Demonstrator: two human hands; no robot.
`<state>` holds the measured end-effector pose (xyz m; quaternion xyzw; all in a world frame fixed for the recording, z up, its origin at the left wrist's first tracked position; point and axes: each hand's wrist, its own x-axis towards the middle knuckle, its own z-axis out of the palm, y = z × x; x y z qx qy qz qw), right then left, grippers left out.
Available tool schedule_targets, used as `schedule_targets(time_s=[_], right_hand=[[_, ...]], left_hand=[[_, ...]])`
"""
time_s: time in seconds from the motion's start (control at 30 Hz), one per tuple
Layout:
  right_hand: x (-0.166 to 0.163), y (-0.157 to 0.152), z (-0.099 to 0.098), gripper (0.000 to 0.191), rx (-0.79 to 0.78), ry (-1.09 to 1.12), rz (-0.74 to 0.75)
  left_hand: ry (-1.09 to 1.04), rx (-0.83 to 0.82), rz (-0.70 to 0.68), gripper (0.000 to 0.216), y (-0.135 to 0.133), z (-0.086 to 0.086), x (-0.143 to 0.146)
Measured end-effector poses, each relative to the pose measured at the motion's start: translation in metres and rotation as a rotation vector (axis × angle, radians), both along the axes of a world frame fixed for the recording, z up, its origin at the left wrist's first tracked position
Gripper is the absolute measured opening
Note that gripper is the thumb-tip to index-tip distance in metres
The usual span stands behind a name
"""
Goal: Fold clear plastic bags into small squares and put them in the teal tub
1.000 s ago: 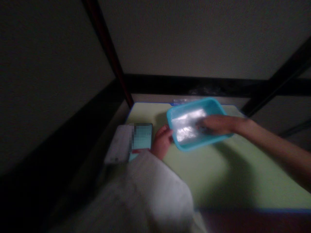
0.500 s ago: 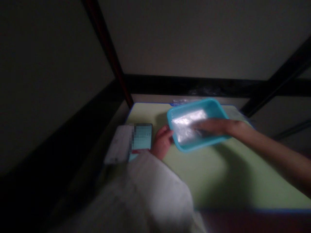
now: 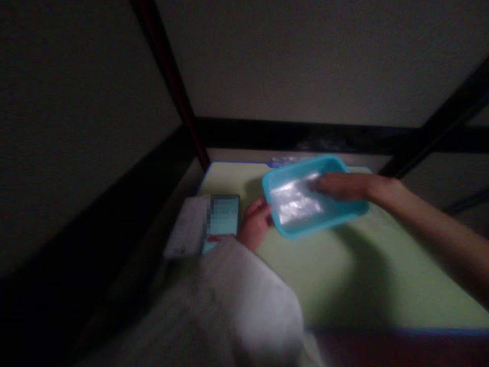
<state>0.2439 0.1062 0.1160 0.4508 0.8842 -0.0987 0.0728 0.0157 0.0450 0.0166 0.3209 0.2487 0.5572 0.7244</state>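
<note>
A light-blue plastic basin [image 3: 305,232] is held raised and tilted over the table. My left hand [image 3: 255,221] grips its left end, with the thumb at the rim and the fingers partly hidden. Inside lies a shiny, crinkled clear plastic sheet or bag [image 3: 296,204], spread over the bottom. My right hand [image 3: 336,186] reaches in from the right, over the sheet's upper right part. Its fingers are smeared by motion, so whether they touch or hold the plastic does not show.
The light-green table [image 3: 290,275] has a blue edge. Two books or booklets, one whitish [image 3: 187,227] and one teal [image 3: 225,216], lie left of my left hand. Clear plastic [image 3: 284,161] rests at the table's far edge, before the wall.
My right hand has moved a little up and to the right inside the basin, uncovering more of the shiny plastic. My left hand and the basin have hardly moved.
</note>
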Motion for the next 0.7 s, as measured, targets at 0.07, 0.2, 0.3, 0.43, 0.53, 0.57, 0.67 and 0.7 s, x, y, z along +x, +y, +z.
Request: schedule_targets(time_s=[0.07, 0.2, 0.3, 0.43, 0.53, 0.57, 0.67, 0.7], right_hand=[[-0.002, 0.001, -0.001, 0.022, -0.035, -0.054, 0.009], [-0.001, 0.002, -0.006, 0.022, 0.028, -0.145, 0.093], [0.001, 0.001, -0.012, 0.023, 0.142, -0.156, 0.153], [0.001, -0.001, -0.023, 0.024, 0.247, -0.130, 0.163], [0.001, 0.000, -0.030, 0.024, 0.180, -0.116, 0.150], [0.002, 0.001, -0.031, 0.024, 0.134, -0.102, 0.150], [0.004, 0.003, -0.032, 0.024, -0.003, -0.044, 0.141], [0.005, 0.003, -0.032, 0.024, -0.042, -0.027, 0.134]], left_hand=[[0.002, -0.002, 0.011, 0.020, 0.001, -0.001, 0.000], [-0.011, -0.003, 0.017, 0.022, 0.002, -0.002, 0.001], [-0.011, -0.008, 0.019, 0.019, 0.002, -0.003, 0.002], [-0.023, -0.013, 0.010, 0.018, 0.002, -0.002, 0.001], [-0.037, -0.017, 0.004, 0.020, 0.001, 0.000, 0.001], [-0.039, -0.016, 0.006, 0.021, 0.001, 0.000, 0.001], [-0.047, -0.019, 0.010, 0.023, 0.001, 0.001, 0.002], [-0.051, -0.023, 0.009, 0.023, 0.001, 0.001, 0.002]])
